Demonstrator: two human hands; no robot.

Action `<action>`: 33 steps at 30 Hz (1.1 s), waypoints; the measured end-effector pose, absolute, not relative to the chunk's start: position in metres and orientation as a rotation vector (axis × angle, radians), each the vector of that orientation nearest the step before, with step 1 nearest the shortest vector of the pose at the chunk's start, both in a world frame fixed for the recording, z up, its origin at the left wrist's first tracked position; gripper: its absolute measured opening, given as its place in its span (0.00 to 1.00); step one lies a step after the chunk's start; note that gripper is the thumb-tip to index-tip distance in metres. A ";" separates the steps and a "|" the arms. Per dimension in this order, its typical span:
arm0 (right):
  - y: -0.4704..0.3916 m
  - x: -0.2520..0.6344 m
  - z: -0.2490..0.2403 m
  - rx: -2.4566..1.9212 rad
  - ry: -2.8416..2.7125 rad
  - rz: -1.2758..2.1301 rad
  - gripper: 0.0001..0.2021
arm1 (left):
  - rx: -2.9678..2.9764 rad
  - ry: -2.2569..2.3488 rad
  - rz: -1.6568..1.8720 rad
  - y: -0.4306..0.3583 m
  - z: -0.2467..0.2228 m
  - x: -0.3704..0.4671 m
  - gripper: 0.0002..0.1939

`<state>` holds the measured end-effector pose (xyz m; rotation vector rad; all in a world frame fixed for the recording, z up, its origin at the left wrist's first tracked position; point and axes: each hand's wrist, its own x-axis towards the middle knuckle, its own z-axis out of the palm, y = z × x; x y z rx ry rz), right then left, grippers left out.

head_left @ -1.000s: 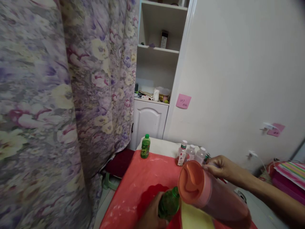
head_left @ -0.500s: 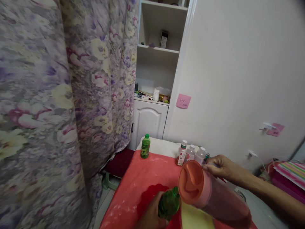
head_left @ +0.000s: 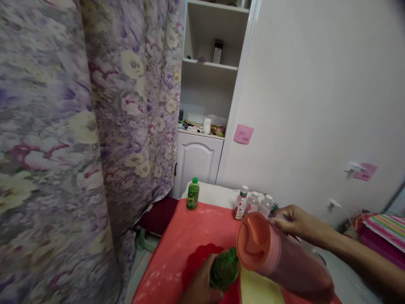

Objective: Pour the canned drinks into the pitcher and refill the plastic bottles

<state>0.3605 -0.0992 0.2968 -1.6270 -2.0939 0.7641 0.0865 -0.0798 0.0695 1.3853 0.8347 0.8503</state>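
Observation:
My left hand [head_left: 204, 282] is wrapped round a green bottle [head_left: 224, 270] near the bottom edge, its neck pointing up and right. My right hand [head_left: 289, 220] grips the handle of a large clear pitcher [head_left: 300, 268] with an orange lid [head_left: 254, 241]. The pitcher lies tilted to the left, holds a dark reddish liquid, and its lid is right beside the mouth of the green bottle. Whether liquid is flowing between them I cannot tell. Below the lid, something pale yellow [head_left: 261, 289] shows on the red table cover [head_left: 205, 226].
A capped green bottle [head_left: 193, 194] stands at the table's back left. Several clear bottles [head_left: 241, 204] with white caps stand at the back right. A floral curtain [head_left: 126, 105] hangs at left, a maroon-topped stool [head_left: 160, 216] beside it. White shelves [head_left: 205, 97] rise behind.

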 end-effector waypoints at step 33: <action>-0.100 0.358 0.302 -1.607 -2.117 0.791 0.24 | 1.343 0.783 0.857 -0.083 0.073 0.086 0.35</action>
